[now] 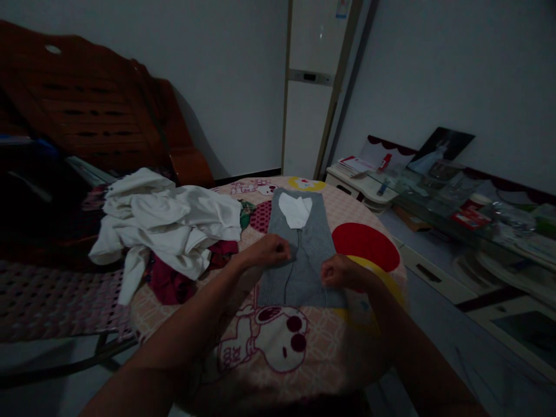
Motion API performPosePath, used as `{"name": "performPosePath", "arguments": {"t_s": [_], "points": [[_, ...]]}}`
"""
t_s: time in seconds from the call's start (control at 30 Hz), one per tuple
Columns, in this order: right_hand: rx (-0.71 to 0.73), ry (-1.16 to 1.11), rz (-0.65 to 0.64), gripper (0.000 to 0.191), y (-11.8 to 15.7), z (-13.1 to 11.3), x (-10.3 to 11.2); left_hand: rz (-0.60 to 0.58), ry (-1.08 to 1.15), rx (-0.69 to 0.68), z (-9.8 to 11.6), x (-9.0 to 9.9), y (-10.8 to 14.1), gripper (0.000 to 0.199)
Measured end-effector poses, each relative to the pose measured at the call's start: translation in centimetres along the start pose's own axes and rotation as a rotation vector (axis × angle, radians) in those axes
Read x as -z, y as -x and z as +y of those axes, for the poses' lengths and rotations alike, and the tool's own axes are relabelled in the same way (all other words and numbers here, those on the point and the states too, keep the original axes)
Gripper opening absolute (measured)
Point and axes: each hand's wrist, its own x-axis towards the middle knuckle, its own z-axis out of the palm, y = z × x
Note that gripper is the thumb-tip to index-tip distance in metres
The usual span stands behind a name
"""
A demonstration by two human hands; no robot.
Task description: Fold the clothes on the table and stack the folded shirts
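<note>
A grey knitted garment [310, 249] with a white V-shaped collar part [296, 209] lies flat on a round table with a patterned cloth [339, 359]. Over its left side is my left hand [274, 250], its fingers curled closed. My right hand [336, 271], also closed, is at the garment's right edge, near the lower part. Whether either hand pinches any fabric is too dark and small to make out. White clothes [174, 220] lie heaped to the left, on top of dark red fabric [171, 284].
A wooden bench [91, 110] stands at the left behind a woven seat [78, 301]. At the right is a glass-topped cabinet [434, 202] with papers, a red box [471, 218] and a picture. A tall white appliance [306, 116] stands at the back.
</note>
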Motion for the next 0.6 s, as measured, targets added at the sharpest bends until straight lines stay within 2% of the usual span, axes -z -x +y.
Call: {"name": "performPosePath", "arguments": {"t_s": [0.1, 0.17, 0.23, 0.3, 0.37, 0.47, 0.53, 0.6], "points": [[0.038, 0.123, -0.022, 0.016, 1.5, 0.2, -1.4, -0.259, -0.051, -0.024, 2.3, -0.8, 2.3, 0.02], [0.104, 0.241, 0.025, 0.03, 2.2, 0.1, -2.5, -0.31, -0.241, -0.031, 4.0, -1.8, 3.6, 0.036], [0.165, 0.342, 0.07, 0.034, 2.7, -0.4, -3.4, -0.291, -0.425, -0.006, 5.4, -2.8, 4.6, 0.053], [0.178, 0.42, 0.089, 0.03, 3.0, -0.9, -4.1, -0.262, -0.525, 0.016, 6.3, -3.7, 5.2, 0.057], [0.167, 0.473, 0.106, 0.026, 3.0, -1.3, -4.6, -0.244, -0.562, 0.02, 6.7, -4.4, 5.4, 0.05], [0.156, 0.485, 0.123, 0.03, 2.8, -1.0, -5.1, -0.212, -0.581, 0.029, 6.4, -5.0, 5.5, 0.036], [0.155, 0.43, 0.138, 0.034, 2.6, -0.4, -4.9, -0.187, -0.549, 0.032, 5.8, -4.8, 5.4, 0.03], [0.154, 0.334, 0.178, 0.038, 2.5, 0.2, -4.2, -0.161, -0.467, 0.016, 5.2, -3.8, 5.3, 0.027]]}}
